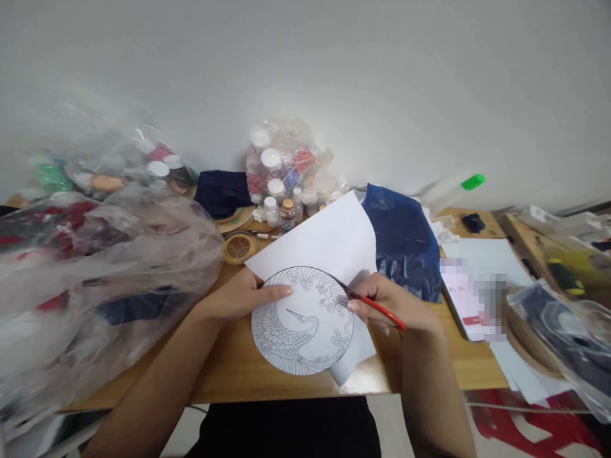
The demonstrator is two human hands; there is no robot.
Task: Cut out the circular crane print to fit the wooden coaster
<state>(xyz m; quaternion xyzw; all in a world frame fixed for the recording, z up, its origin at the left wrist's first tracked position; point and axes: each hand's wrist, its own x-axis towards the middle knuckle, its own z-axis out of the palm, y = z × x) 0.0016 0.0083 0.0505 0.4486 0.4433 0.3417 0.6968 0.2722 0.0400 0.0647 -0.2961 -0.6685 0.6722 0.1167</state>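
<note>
A sheet of white paper (pixel 329 238) bears a round line drawing of a crane (pixel 300 324) with feathers and swirls. Its lower and left outline is cut free, while the upper part still joins the sheet. My left hand (pixel 251 292) pinches the paper at the left, thumb on top and fingers underneath. In my right hand (pixel 386 299) are red-handled scissors (pixel 379 310), their dark blades at the upper right edge of the circle. Below that hand a cut flap of paper (pixel 351 362) curls down.
Plastic bags (pixel 109 273) fill the left side. Behind the paper stand small bottles (pixel 287 215) and a bag of jars (pixel 277 159). Dark blue plastic (pixel 403 242) lies right of the paper, near a lit phone (pixel 461 296). A round golden container (pixel 239 248) sits at left centre.
</note>
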